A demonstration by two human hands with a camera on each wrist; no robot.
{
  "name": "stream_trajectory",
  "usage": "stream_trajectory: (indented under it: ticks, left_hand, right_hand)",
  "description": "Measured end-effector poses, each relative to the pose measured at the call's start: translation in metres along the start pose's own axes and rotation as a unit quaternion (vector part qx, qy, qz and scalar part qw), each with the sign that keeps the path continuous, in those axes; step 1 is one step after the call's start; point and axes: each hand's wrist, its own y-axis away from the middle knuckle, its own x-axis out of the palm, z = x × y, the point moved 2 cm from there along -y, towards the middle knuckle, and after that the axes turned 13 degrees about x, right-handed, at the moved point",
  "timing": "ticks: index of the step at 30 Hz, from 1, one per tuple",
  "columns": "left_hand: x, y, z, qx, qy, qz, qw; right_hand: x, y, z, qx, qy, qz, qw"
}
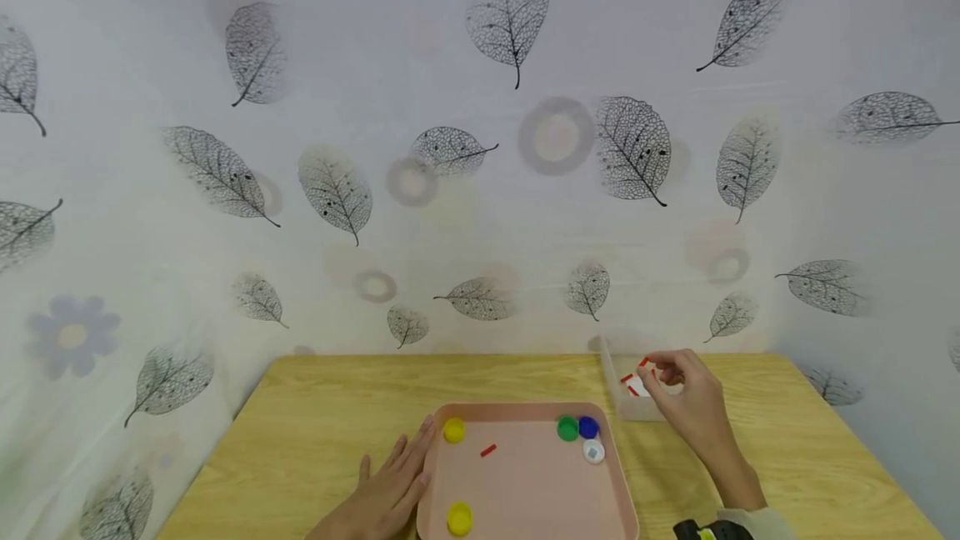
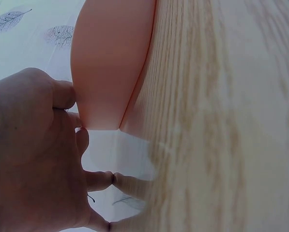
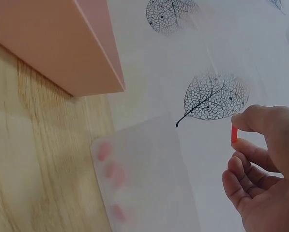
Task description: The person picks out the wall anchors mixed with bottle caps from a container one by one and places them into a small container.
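A pink tray [image 1: 525,507] lies on the wooden table, holding two yellow caps [image 1: 453,430], a green cap [image 1: 567,428], a blue cap [image 1: 588,427], a white cap [image 1: 594,451] and a small red stick [image 1: 488,450]. My left hand [image 1: 393,486] lies flat on the table with straight fingers against the tray's left wall [image 2: 110,63]. My right hand [image 1: 686,394] hovers over a clear plastic box [image 1: 630,402] of red sticks and pinches one red stick [image 3: 234,134] between thumb and forefinger. The box [image 3: 144,179] shows blurred red pieces through its wall.
The wooden table [image 1: 322,432] is backed and flanked by a white curtain printed with leaves [image 1: 480,148]. Bare wood lies left of the tray and right of the box. A wrist device [image 1: 712,530] shows at the bottom right.
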Motion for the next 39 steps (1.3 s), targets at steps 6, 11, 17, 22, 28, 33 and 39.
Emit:
stream_trajectory:
  ticks: [6, 11, 17, 22, 28, 33, 39]
  left_hand:
    - [0.001, 0.0, 0.001, 0.001, 0.004, -0.002, 1.0]
    - [0.002, 0.0, 0.001, 0.001, 0.001, -0.001, 1.0]
    - [0.002, 0.0, 0.001, 0.001, 0.001, 0.0, 1.0]
    - [0.002, 0.001, 0.0, -0.002, -0.002, 0.001, 1.0]
    - [0.0, 0.0, -0.003, -0.005, -0.006, 0.002, 1.0]
    - [-0.001, 0.0, -0.004, -0.006, -0.009, 0.001, 0.9999]
    - [-0.001, 0.0, -0.004, -0.005, 0.0, -0.001, 1.0]
  right_hand:
    - [0.002, 0.0, -0.011, 0.005, 0.003, -0.004, 1.0]
    - [0.003, -0.001, -0.021, 0.022, 0.007, -0.008, 0.9997]
    - [0.005, -0.001, -0.028, 0.036, 0.008, -0.007, 0.9993]
    - [0.006, -0.001, -0.032, 0.045, 0.002, -0.004, 0.999]
    - [0.007, -0.001, -0.035, 0.055, 0.003, 0.002, 0.9985]
    - [0.01, -0.001, -0.038, 0.06, 0.008, 0.005, 0.9981]
    - [0.01, -0.001, -0.038, 0.055, 0.002, 0.0, 0.9985]
